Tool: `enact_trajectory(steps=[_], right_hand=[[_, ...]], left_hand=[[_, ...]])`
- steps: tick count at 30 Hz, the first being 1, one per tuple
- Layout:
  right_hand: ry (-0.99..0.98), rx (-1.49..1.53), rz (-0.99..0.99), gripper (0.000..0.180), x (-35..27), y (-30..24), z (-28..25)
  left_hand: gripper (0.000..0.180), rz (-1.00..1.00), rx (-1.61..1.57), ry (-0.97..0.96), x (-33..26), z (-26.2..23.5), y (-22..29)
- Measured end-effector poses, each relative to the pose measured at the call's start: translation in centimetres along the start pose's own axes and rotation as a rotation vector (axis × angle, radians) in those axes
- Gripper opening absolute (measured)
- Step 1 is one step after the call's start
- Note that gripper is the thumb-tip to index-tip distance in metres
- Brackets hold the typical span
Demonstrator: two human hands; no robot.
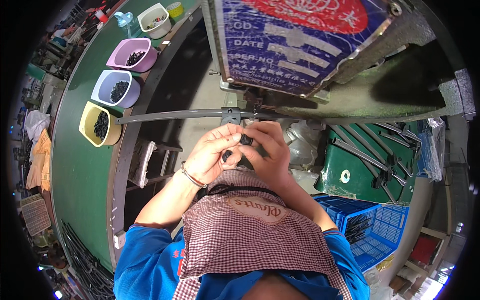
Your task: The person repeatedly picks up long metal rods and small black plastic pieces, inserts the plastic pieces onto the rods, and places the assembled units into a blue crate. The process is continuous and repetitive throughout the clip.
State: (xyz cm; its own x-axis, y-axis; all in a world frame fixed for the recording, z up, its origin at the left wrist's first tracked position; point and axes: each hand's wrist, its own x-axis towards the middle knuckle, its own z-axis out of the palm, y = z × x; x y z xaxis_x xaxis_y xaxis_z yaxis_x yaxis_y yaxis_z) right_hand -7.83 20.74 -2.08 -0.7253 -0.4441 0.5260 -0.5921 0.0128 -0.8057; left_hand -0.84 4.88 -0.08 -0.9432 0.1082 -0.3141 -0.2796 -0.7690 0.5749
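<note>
My left hand (212, 152) and my right hand (270, 150) meet in front of the apron, below the machine head. A small black plastic part (245, 139) is pinched between the fingertips of both hands. Curled against the left palm is a second small black part (227, 155), held by the lower fingers. Just beyond the hands, a long dark curved tube (175, 114) runs across, with a grey bracket (230, 115) at its middle under the machine. Fingers cover much of both small parts, so their exact kind is unclear.
The machine's blue and red plate (295, 55) looms overhead. On the green bench (82, 165) at left stand yellow (95, 137), blue (105, 95), pink (120, 55) and white (150, 22) bins of small parts. Right are metal frames (365, 155) on a green surface and a blue crate (385, 230).
</note>
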Motion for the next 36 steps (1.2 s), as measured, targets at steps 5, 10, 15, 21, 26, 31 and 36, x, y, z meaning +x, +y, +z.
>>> enact_trajectory(steps=[5,10,15,21,26,31,36], right_hand=[[0.066,-0.096,-0.061,0.033,0.3,0.6,-0.6],[-0.041,-0.380,-0.044,0.028,2.8,1.5,-2.1],[-0.217,-0.622,0.041,0.037,3.8,2.8,-1.9],[-0.338,-0.834,-0.041,0.036,4.1,4.8,-1.9],[-0.228,-0.744,-0.070,0.035,4.5,3.9,-1.2],[-0.102,-0.568,0.062,0.035,4.0,2.7,-1.0],[-0.081,-0.689,0.093,0.042,3.7,2.8,-0.3]], left_hand=[[0.020,0.044,0.133,0.039,0.2,0.6,-0.1],[0.007,0.400,0.651,0.195,-1.2,-1.7,1.2],[0.039,0.572,1.393,0.635,-2.6,-4.7,3.5],[0.038,0.443,1.314,0.594,-1.3,-9.1,6.2],[0.019,0.415,1.257,0.430,-0.2,-9.6,8.6],[0.023,0.436,1.252,0.372,1.0,-10.4,9.4],[0.024,0.421,1.303,0.350,1.4,-10.9,9.4]])
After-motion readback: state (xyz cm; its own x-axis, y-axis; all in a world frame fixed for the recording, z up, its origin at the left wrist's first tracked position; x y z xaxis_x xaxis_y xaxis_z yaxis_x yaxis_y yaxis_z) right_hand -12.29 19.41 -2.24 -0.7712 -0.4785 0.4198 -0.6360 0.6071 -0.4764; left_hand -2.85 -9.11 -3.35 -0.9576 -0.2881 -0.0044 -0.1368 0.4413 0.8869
